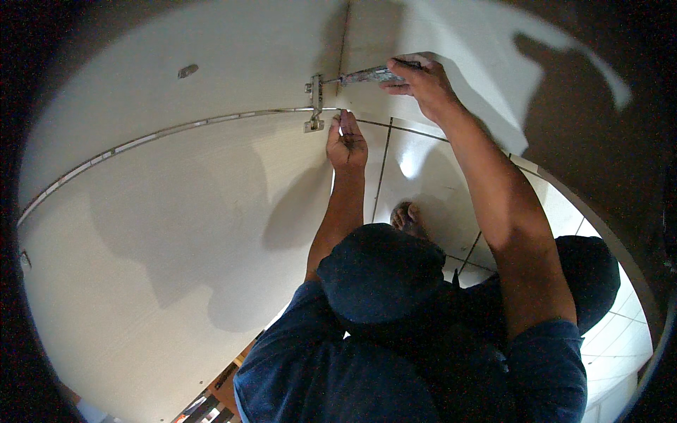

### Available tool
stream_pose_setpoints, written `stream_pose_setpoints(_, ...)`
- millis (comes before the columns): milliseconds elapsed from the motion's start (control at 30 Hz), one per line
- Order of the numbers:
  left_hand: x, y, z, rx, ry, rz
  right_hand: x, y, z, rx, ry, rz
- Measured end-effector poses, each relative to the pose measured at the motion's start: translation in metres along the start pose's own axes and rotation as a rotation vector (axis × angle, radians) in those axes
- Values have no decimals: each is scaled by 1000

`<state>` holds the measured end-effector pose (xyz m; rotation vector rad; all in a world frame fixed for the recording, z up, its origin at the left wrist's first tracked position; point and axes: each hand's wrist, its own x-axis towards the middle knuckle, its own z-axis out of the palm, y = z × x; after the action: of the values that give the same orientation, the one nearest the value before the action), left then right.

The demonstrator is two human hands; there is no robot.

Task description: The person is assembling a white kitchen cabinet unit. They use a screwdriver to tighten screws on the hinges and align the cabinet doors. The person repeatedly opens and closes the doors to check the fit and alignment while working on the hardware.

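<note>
My right hand point(422, 81) is wrapped round the handle of a screwdriver point(370, 75). The thin shaft points left, its tip at a metal cabinet hinge point(316, 102). This hinge spans the seam between an upper pale panel point(233, 49) and a lower pale door panel point(197, 190). Just below and right of the hinge, my left hand point(348, 144) is raised with its palm showing. Its thumb and fingers are drawn together beside the lower panel's edge. Whatever they pinch is too small or hidden to make out.
A small metal fitting point(187, 71) is fixed on the upper panel. Pale floor tiles point(423, 166) with dark joints lie below, where a bare foot point(405, 216) shows. At the lower left are orange and dark items point(224, 388). Shadows fall across the panels.
</note>
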<state>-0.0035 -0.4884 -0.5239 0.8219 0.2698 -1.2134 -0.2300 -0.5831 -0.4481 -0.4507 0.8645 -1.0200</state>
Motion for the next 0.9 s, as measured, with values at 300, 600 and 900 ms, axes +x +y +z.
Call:
stream_pose_setpoints(300, -1, -2, 2, 54, -18, 21, 4, 0, -2, -4, -19, 9)
stream_pose_setpoints(600, 2, 2, -4, 3, -39, -13, 8, 4, -4, 14, -22, 3)
stream_pose_setpoints(900, 2, 1, -6, 10, -66, 12, 4, -7, -9, -281, -200, -178)
